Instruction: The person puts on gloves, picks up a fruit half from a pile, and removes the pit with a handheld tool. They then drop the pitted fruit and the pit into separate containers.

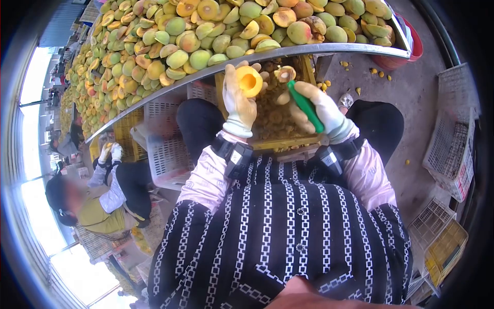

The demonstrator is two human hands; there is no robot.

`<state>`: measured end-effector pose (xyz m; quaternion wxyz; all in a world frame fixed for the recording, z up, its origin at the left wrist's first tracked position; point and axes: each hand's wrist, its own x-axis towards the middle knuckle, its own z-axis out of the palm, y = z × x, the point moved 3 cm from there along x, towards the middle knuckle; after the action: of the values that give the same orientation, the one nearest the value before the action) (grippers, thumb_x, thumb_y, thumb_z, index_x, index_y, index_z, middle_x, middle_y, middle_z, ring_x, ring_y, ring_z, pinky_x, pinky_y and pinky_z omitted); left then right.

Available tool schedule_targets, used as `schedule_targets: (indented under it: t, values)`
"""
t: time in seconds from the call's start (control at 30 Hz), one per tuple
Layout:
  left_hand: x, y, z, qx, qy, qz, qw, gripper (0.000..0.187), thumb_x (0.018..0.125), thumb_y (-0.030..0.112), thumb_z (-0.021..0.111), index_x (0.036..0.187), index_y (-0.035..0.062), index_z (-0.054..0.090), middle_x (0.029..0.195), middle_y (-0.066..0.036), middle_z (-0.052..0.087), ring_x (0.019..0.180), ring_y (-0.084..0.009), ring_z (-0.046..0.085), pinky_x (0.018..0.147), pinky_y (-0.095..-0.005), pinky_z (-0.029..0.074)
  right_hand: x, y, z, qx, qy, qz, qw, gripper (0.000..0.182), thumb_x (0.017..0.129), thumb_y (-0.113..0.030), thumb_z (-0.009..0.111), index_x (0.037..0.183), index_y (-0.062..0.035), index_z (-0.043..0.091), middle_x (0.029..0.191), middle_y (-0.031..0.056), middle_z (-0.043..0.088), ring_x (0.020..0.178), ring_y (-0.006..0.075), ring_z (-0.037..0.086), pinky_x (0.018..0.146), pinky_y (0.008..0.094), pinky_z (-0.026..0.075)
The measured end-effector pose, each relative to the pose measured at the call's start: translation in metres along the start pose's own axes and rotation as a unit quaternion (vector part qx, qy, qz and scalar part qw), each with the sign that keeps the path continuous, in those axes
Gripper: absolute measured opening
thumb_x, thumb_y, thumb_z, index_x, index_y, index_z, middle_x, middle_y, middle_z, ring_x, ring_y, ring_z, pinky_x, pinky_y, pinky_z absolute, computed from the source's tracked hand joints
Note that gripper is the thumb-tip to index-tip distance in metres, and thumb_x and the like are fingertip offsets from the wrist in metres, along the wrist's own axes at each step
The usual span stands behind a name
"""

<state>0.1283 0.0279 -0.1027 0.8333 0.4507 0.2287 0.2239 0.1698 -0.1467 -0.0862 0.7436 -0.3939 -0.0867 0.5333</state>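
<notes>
My left hand (239, 100), in a pale work glove, is closed around a yellow peach half (250, 82) whose hollow faces up, with no stone in it. In my gloved right hand (321, 109) is a green-handled pitting tool (306, 107). A brownish peach stone (284, 74) with some flesh appears at the tool's far end, hiding its tip. The two hands are apart, above a yellow crate (293, 142) between my knees. Small, blurred stones or scraps lie in that crate.
A metal-edged table (329, 48) heaped with halved peaches (206, 31) spans the front. A white crate (167, 154) stands at left, near a seated co-worker (103, 206). Stacked crates (453, 149) line the right; a red tub (416, 44) sits beyond the table corner.
</notes>
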Motion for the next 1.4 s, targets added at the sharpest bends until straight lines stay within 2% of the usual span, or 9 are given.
schedule_targets:
  t: [0.2, 0.27, 0.33, 0.43, 0.53, 0.7, 0.77, 1.07, 1.4]
  values:
    - [-0.007, -0.01, -0.01, -0.057, -0.077, -0.033, 0.995, 0.048, 0.097, 0.046, 0.042, 0.115, 0.0029, 0.052, 0.111, -0.018, 0.061, 0.096, -0.0315, 0.062, 0.081, -0.0411, 0.052, 0.02, 0.009, -0.013, -0.313, 0.087, 0.01, 0.946, 0.033, 0.094, -0.038, 0.05, 0.093, -0.0057, 0.057, 0.053, 0.004, 0.052, 0.04, 0.0129, 0.05, 0.038, 0.0248, 0.039]
    - [-0.012, -0.009, -0.017, -0.037, -0.063, -0.09, 0.993, 0.049, 0.096, 0.047, 0.044, 0.114, 0.002, 0.052, 0.105, -0.016, 0.063, 0.094, -0.0273, 0.063, 0.078, -0.0365, 0.054, 0.023, 0.009, -0.029, -0.725, 0.322, -0.232, 0.563, 0.029, 0.092, -0.037, 0.054, 0.092, -0.0081, 0.056, 0.059, 0.0022, 0.054, 0.041, 0.0102, 0.049, 0.039, 0.0234, 0.038]
    - [-0.013, -0.004, -0.018, -0.051, -0.066, -0.095, 0.992, 0.048, 0.096, 0.046, 0.045, 0.114, 0.0021, 0.052, 0.105, -0.017, 0.062, 0.096, -0.0275, 0.063, 0.076, -0.0365, 0.055, 0.017, -0.002, -0.021, -0.706, 0.329, -0.266, 0.568, 0.03, 0.089, -0.036, 0.059, 0.093, -0.0063, 0.054, 0.06, 0.006, 0.059, 0.041, 0.0168, 0.054, 0.041, 0.0285, 0.042]
    - [-0.011, -0.003, -0.017, 0.079, -0.111, 0.02, 0.99, 0.044, 0.097, 0.042, 0.044, 0.114, 0.0018, 0.053, 0.106, -0.018, 0.062, 0.094, -0.0324, 0.064, 0.076, -0.0396, 0.056, 0.022, 0.01, -0.017, -0.281, 0.044, 0.021, 0.959, 0.037, 0.084, -0.035, 0.063, 0.102, -0.0033, 0.055, 0.066, 0.0184, 0.062, 0.059, 0.0333, 0.063, 0.051, 0.0416, 0.049]
    - [-0.013, 0.0, -0.022, -0.088, -0.084, -0.168, 0.978, 0.046, 0.098, 0.04, 0.04, 0.115, -0.001, 0.053, 0.113, -0.021, 0.059, 0.103, -0.0376, 0.06, 0.082, -0.0421, 0.055, 0.029, 0.013, -0.025, -0.712, 0.272, -0.17, 0.625, 0.038, 0.085, -0.036, 0.063, 0.108, -0.006, 0.056, 0.07, 0.0167, 0.064, 0.063, 0.0321, 0.064, 0.054, 0.0417, 0.05]
    - [-0.013, 0.003, -0.022, -0.129, -0.109, -0.184, 0.968, 0.045, 0.098, 0.037, 0.041, 0.118, -0.0022, 0.052, 0.116, -0.021, 0.058, 0.105, -0.0372, 0.059, 0.086, -0.0433, 0.054, 0.028, 0.016, -0.027, -0.678, 0.264, -0.243, 0.642, 0.038, 0.084, -0.037, 0.063, 0.109, -0.0084, 0.058, 0.074, 0.0164, 0.065, 0.07, 0.0321, 0.066, 0.062, 0.0401, 0.05]
    - [-0.021, 0.01, -0.012, -0.185, -0.113, -0.204, 0.955, 0.037, 0.098, 0.032, 0.044, 0.12, 0.0028, 0.051, 0.115, -0.015, 0.058, 0.105, -0.0314, 0.059, 0.088, -0.0435, 0.052, 0.039, 0.029, -0.04, -0.416, 0.192, -0.12, 0.881, 0.043, 0.084, -0.038, 0.063, 0.113, -0.0066, 0.057, 0.075, 0.0179, 0.064, 0.072, 0.0291, 0.066, 0.063, 0.0364, 0.049]
    - [-0.023, 0.007, -0.029, 0.053, -0.152, -0.227, 0.961, 0.057, 0.096, 0.051, 0.042, 0.127, 0.0034, 0.047, 0.114, -0.02, 0.062, 0.074, -0.0255, 0.069, 0.059, -0.026, 0.058, 0.033, 0.023, -0.036, -0.684, 0.244, -0.049, 0.686, 0.046, 0.087, -0.049, 0.056, 0.102, -0.0054, 0.061, 0.084, 0.0202, 0.066, 0.083, 0.0383, 0.063, 0.071, 0.0432, 0.049]
    - [-0.031, -0.011, -0.016, 0.029, -0.116, -0.179, 0.976, 0.051, 0.097, 0.047, 0.043, 0.127, 0.0059, 0.047, 0.107, -0.006, 0.062, 0.091, -0.0133, 0.061, 0.074, -0.0266, 0.05, 0.035, 0.026, -0.017, -0.198, 0.12, -0.039, 0.972, 0.041, 0.082, -0.032, 0.069, 0.104, -0.002, 0.052, 0.072, 0.0022, 0.056, 0.056, 0.0084, 0.053, 0.047, 0.0227, 0.044]
